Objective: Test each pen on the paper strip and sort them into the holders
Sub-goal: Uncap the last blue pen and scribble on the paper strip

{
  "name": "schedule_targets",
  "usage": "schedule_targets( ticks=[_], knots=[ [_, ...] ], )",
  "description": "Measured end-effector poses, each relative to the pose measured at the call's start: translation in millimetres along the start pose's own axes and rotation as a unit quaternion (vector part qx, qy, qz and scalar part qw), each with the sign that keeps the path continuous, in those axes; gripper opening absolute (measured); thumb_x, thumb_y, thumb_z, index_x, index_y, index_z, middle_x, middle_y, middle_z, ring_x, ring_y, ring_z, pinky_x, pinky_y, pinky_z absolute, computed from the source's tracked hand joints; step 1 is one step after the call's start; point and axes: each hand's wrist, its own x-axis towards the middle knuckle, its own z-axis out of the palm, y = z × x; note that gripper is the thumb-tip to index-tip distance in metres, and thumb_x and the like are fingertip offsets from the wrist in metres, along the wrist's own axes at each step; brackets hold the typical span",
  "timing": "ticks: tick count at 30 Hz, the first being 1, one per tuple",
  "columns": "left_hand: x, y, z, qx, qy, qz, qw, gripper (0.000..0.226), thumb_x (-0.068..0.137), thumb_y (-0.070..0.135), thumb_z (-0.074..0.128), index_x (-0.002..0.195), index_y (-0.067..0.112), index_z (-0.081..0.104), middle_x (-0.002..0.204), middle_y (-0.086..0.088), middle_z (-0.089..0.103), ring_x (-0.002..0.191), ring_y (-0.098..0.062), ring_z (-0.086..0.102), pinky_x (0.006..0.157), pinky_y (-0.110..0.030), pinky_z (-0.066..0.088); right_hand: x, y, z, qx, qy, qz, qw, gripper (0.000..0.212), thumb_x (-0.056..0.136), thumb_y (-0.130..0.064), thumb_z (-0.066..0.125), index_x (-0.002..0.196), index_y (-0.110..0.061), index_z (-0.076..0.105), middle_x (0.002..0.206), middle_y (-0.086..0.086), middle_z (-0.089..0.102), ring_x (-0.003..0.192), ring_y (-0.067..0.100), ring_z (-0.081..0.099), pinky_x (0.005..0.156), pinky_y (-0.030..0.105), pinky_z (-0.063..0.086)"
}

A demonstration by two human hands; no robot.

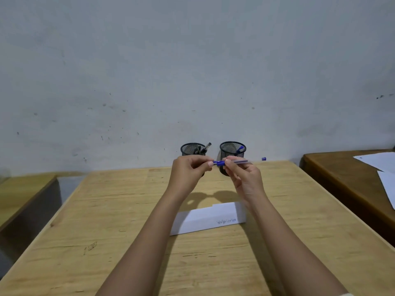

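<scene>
Both hands are raised above the wooden table [106, 210] and hold a blue pen [233, 162] level between them. My left hand [189, 171] pinches its blue cap end [218, 163]; my right hand [243, 177] grips the barrel. Behind the hands stand two black mesh holders: the left holder [192, 148] has dark pens in it, the right holder [232, 149] has a blue pen. A white paper strip [205, 218] lies on the table under my forearms, with blue scribbles near its right end.
A small blue cap [263, 159] lies at the table's far edge, right of the holders. A darker table with white sheets [382, 163] stands at the right. Another table [19, 193] sits lower at the left. A grey wall rises right behind the holders.
</scene>
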Motion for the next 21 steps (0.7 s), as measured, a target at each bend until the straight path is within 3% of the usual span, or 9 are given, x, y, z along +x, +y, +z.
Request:
schedule_targets(
  ticks=[4, 9, 11, 13, 15, 17, 19, 21],
  knots=[
    [-3, -8, 3, 0.029, 0.006, 0.013, 0.999, 0.011, 0.082, 0.007, 0.068, 0.086, 0.015, 0.074, 0.075, -0.005, 0.072, 0.08, -0.023, 0.07, 0.082, -0.035, 0.054, 0, 9, 1, -0.002, 0.007, 0.022, 1.0, 0.008, 0.083, 0.004, 0.059, 0.085, -0.002, 0.064, 0.067, -0.001, 0.071, 0.062, 0.004, 0.065, 0.065, 0.013, 0.052],
    [-5, -24, -7, 0.008, 0.001, 0.006, 1.0, 0.022, 0.081, 0.006, 0.069, 0.078, 0.028, 0.072, 0.077, -0.005, 0.073, 0.081, -0.024, 0.071, 0.083, -0.035, 0.054, 4, 9, 0, -0.1, -0.047, 0.009, 0.994, 0.012, 0.083, 0.006, 0.057, 0.081, -0.003, 0.064, 0.064, -0.001, 0.071, 0.061, 0.004, 0.064, 0.064, 0.014, 0.051],
    [-6, -24, -7, 0.001, -0.013, 0.009, 1.0, 0.023, 0.081, 0.004, 0.068, 0.078, 0.026, 0.072, 0.073, 0.001, 0.073, 0.077, -0.016, 0.071, 0.078, -0.027, 0.055, 6, 12, 1, -0.141, -0.06, -0.004, 0.988, 0.012, 0.083, 0.004, 0.06, 0.079, -0.006, 0.066, 0.065, -0.003, 0.071, 0.062, 0.004, 0.063, 0.067, 0.016, 0.05],
    [-5, -28, -30, -0.021, 0.03, 0.003, 0.999, 0.019, 0.082, 0.001, 0.066, 0.08, 0.019, 0.071, 0.063, 0.012, 0.071, 0.066, 0.0, 0.067, 0.071, -0.014, 0.051, 12, 3, -16, -0.154, -0.009, -0.035, 0.987, 0.002, 0.079, -0.01, 0.069, 0.079, -0.012, 0.068, 0.064, -0.007, 0.07, 0.063, 0.002, 0.061, 0.068, 0.018, 0.048],
    [-3, -40, -83, -0.064, 0.145, -0.015, 0.987, 0.011, 0.084, 0.002, 0.063, 0.087, 0.009, 0.07, 0.065, 0.015, 0.071, 0.064, 0.004, 0.066, 0.069, -0.01, 0.051, 18, -21, -53, -0.09, 0.086, -0.06, 0.99, 0.041, 0.055, -0.04, 0.085, 0.079, -0.014, 0.067, 0.066, -0.009, 0.07, 0.064, 0.0, 0.062, 0.068, 0.016, 0.049],
    [-6, -49, -127, -0.054, 0.212, -0.024, 0.976, 0.013, 0.084, 0.003, 0.063, 0.096, 0.002, 0.068, 0.068, 0.01, 0.072, 0.065, 0.001, 0.068, 0.07, -0.01, 0.053, 21, -40, -74, -0.045, 0.104, -0.069, 0.991, 0.074, 0.029, -0.052, 0.089, 0.081, -0.008, 0.062, 0.067, -0.008, 0.071, 0.065, 0.0, 0.065, 0.066, 0.011, 0.05],
    [-2, -56, -126, -0.009, 0.168, -0.052, 0.984, 0.012, 0.082, 0.003, 0.065, 0.094, 0.004, 0.068, 0.062, 0.012, 0.071, 0.062, 0.002, 0.066, 0.068, -0.009, 0.052, 21, -32, -68, -0.061, 0.072, -0.046, 0.994, 0.076, 0.029, -0.053, 0.088, 0.084, -0.007, 0.062, 0.065, -0.007, 0.071, 0.063, 0.001, 0.065, 0.065, 0.01, 0.05],
    [1, -66, -99, 0.044, 0.091, -0.064, 0.993, 0.009, 0.08, 0.002, 0.068, 0.084, 0.01, 0.071, 0.06, 0.012, 0.07, 0.061, 0.003, 0.064, 0.066, -0.009, 0.049, 15, -13, -48, -0.106, 0.05, -0.025, 0.993, 0.056, 0.044, -0.043, 0.085, 0.082, -0.008, 0.064, 0.064, -0.005, 0.07, 0.063, 0.005, 0.066, 0.065, 0.013, 0.052]
  ],
)
